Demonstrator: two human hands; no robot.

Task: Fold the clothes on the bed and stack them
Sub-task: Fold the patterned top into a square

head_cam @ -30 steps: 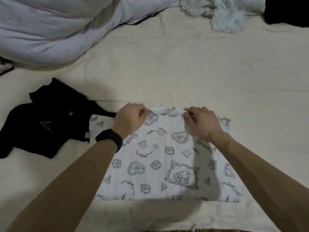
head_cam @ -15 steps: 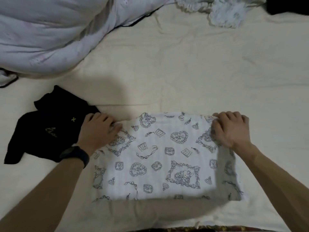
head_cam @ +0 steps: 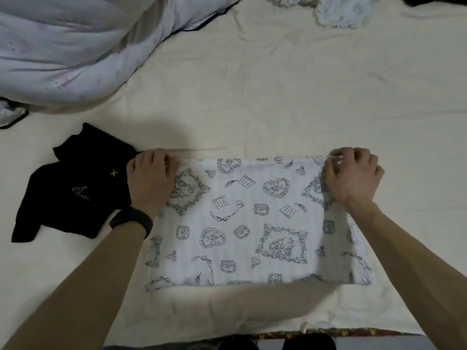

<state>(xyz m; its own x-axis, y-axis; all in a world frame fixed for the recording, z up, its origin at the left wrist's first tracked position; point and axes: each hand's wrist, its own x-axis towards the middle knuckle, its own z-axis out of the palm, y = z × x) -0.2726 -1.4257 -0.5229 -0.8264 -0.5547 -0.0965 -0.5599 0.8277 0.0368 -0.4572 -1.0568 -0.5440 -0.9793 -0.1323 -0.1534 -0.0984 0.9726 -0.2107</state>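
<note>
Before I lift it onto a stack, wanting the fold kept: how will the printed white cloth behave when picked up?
Probably floppy: the printed white cloth lies flat on the bed sheet and puckers where the right hand grips its corner. Likely light, thin enough to wrinkle there. Lifted by far corners alone, it may sag and unfold.

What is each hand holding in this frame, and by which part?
Both hold the printed white cloth by its far edge: left hand at the far-left corner, right hand at the far-right corner.
</note>
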